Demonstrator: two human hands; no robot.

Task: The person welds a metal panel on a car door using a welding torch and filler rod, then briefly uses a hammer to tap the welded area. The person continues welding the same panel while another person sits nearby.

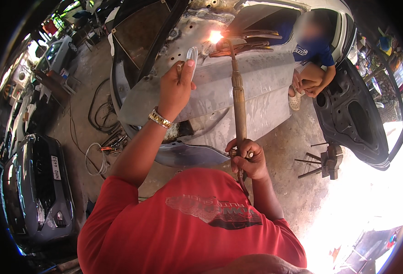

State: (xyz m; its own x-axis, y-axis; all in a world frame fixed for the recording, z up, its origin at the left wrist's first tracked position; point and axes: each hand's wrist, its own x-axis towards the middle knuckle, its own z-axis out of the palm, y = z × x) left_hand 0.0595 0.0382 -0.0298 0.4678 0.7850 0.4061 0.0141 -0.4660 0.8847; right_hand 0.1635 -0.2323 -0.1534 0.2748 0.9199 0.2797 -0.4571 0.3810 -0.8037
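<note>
My right hand (249, 158) is closed around the valve end of a long brass gas welding torch (239, 100). The torch points away from me, and a bright flame (215, 36) glows at its tip against the bare metal of a car body (174, 39). In my left hand (177, 84), raised in front of the grey body panel (210, 93), is a looped coil of thin silvery wire (192, 57), pinched between thumb and fingers. A hose (243, 182) runs from the torch's near end toward my shirt. Glare hides the exact spot under the flame.
Another person (313, 59) in a blue shirt crouches beside the car at the right. Near them are a detached dark panel (347, 107) and a bench vise (331, 160). Cables (101, 107) lie on the floor at left, and a dark car (41, 182) stands further left.
</note>
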